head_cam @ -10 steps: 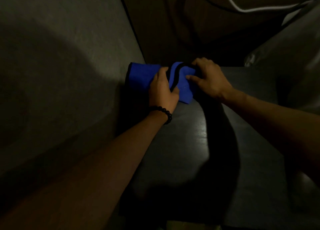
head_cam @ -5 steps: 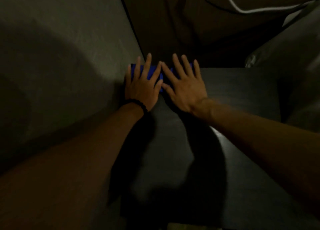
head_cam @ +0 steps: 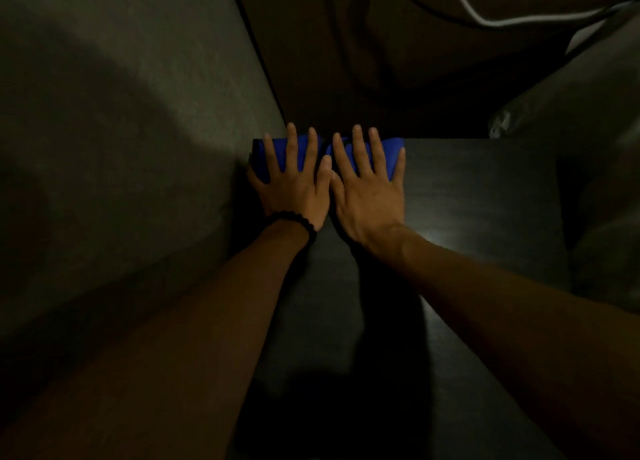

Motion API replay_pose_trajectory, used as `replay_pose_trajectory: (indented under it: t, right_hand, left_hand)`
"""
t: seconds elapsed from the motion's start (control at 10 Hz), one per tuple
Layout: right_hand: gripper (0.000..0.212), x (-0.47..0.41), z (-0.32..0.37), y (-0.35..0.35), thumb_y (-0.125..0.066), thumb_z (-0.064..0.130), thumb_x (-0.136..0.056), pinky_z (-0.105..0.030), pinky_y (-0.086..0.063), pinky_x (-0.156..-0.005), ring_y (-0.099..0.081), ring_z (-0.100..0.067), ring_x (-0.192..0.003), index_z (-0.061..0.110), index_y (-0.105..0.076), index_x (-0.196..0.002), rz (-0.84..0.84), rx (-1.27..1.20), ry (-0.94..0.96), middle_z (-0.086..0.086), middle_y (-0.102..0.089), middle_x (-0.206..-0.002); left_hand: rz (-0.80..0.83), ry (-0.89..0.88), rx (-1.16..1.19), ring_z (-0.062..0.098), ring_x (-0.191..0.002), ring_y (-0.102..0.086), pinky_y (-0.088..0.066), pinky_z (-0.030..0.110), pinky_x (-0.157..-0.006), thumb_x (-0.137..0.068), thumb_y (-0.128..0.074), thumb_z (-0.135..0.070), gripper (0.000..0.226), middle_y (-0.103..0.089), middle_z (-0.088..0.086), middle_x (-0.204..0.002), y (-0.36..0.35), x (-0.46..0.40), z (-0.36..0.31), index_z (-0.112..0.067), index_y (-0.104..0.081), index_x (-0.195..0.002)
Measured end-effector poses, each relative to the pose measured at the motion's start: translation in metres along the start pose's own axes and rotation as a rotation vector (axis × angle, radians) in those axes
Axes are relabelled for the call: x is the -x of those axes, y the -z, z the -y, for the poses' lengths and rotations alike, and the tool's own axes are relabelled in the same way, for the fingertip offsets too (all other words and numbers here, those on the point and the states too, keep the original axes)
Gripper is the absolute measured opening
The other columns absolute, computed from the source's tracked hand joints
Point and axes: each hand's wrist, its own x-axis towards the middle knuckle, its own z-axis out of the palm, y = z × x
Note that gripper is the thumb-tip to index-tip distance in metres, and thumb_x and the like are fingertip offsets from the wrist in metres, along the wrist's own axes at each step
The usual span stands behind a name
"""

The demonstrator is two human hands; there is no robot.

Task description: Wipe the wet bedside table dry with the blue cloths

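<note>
A grey upholstered surface fills the left side, much of it lost in shadow. Beside it the dark bedside table runs down out of view at the bottom edge, and heavy arm shadows hide a good part of its top; a faint sheen shows near the right wrist, though any wetness is hard to make out in this light. At the table's far left corner lie the blue cloths, mostly covered, so that only strips show between and beside the fingers and their edges cannot be traced. The left hand and the right hand lie flat on them, side by side and touching, fingers spread and straight, gripping nothing. A dark beaded bracelet circles the left wrist.
</note>
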Motion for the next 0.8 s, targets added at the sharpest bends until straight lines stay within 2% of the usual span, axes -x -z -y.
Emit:
replay_pose_trajectory:
  t: [0.1, 0.2, 0.3, 0.4, 0.5, 0.6, 0.7, 0.8]
  right_hand:
    - [0.057, 0.001, -0.016, 0.01, -0.023, 0.039, -0.109, -0.055, -0.003, -0.125, 0.004, -0.026, -0.157, 0.024, -0.01, -0.162, -0.082, -0.13, 0.115, -0.008, -0.003, -0.171]
    - [0.058, 0.007, -0.027, 0.018, -0.044, 0.022, -0.103, -0.048, -0.02, -0.123, -0.02, -0.033, -0.153, 0.013, -0.03, -0.158, -0.316, -0.299, -0.035, -0.016, -0.021, -0.166]
    - [0.057, 0.006, -0.029, 0.024, -0.048, 0.032, -0.104, -0.043, -0.025, -0.119, -0.033, -0.033, -0.144, 0.003, -0.037, -0.152, -0.4, -0.412, -0.386, -0.02, -0.033, -0.159]
    - [0.073, 0.003, -0.027, 0.017, -0.035, 0.048, -0.107, -0.039, -0.005, -0.125, -0.01, -0.03, -0.155, 0.002, -0.014, -0.16, -0.197, -0.292, -0.413, -0.018, -0.011, -0.168]
    - [0.071, 0.002, -0.03, 0.007, -0.021, 0.047, -0.109, -0.041, 0.004, -0.126, 0.005, -0.027, -0.156, 0.003, 0.0, -0.16, -0.111, -0.166, -0.34, -0.016, 0.003, -0.169]
    - [0.07, 0.005, -0.027, 0.007, -0.023, 0.046, -0.109, -0.042, 0.003, -0.126, 0.005, -0.028, -0.156, 0.004, 0.001, -0.16, -0.118, -0.184, -0.337, -0.017, 0.002, -0.169]
    - [0.065, 0.011, -0.032, 0.021, -0.036, 0.036, -0.109, -0.042, 0.0, -0.126, -0.004, -0.031, -0.156, 0.009, -0.008, -0.161, -0.219, -0.293, -0.244, -0.019, -0.007, -0.168]
    - [0.058, 0.066, -0.021, 0.028, -0.05, 0.023, -0.104, -0.047, -0.021, -0.124, -0.026, -0.03, -0.15, 0.013, -0.03, -0.158, -0.273, -0.424, -0.179, -0.017, -0.027, -0.163]
  left_hand:
    - [-0.08, -0.03, 0.102, 0.03, -0.14, 0.002, 0.006, 0.062, -0.104, -0.088, 0.003, -0.056, 0.061, -0.003, 0.001, -0.156, 0.005, 0.002, 0.006, -0.035, -0.01, -0.144]
    - [-0.243, -0.042, 0.201, 0.033, -0.136, -0.02, -0.004, 0.057, -0.108, -0.091, -0.021, -0.044, 0.054, -0.025, 0.014, -0.149, 0.007, 0.012, 0.016, -0.021, -0.031, -0.138]
    - [-0.24, -0.145, 0.213, 0.035, -0.132, -0.026, -0.017, 0.057, -0.108, -0.087, -0.037, -0.043, 0.052, -0.031, 0.017, -0.144, 0.007, 0.019, 0.022, -0.018, -0.038, -0.133]
    - [-0.128, -0.352, 0.093, 0.034, -0.139, -0.011, -0.006, 0.051, -0.112, -0.091, -0.042, -0.047, 0.058, -0.017, 0.014, -0.152, 0.006, 0.022, 0.017, -0.024, -0.028, -0.142]
    - [-0.074, -0.337, 0.016, 0.034, -0.14, -0.002, -0.003, 0.052, -0.112, -0.095, -0.036, -0.047, 0.056, -0.008, 0.014, -0.154, 0.006, 0.023, 0.012, -0.026, -0.021, -0.145]
    - [-0.086, -0.316, -0.006, 0.033, -0.14, -0.001, -0.005, 0.052, -0.112, -0.095, -0.035, -0.044, 0.057, -0.005, 0.013, -0.154, 0.007, 0.032, 0.007, -0.023, -0.017, -0.146]
    - [-0.139, -0.394, 0.055, 0.031, -0.14, -0.005, -0.007, 0.053, -0.112, -0.094, -0.037, -0.038, 0.055, -0.011, 0.012, -0.154, 0.016, 0.036, 0.008, -0.019, -0.023, -0.144]
    - [-0.205, -0.266, 0.169, 0.029, -0.136, -0.019, -0.017, 0.051, -0.111, -0.091, -0.044, -0.03, 0.05, -0.025, 0.011, -0.149, 0.017, 0.073, 0.004, -0.023, -0.031, -0.139]
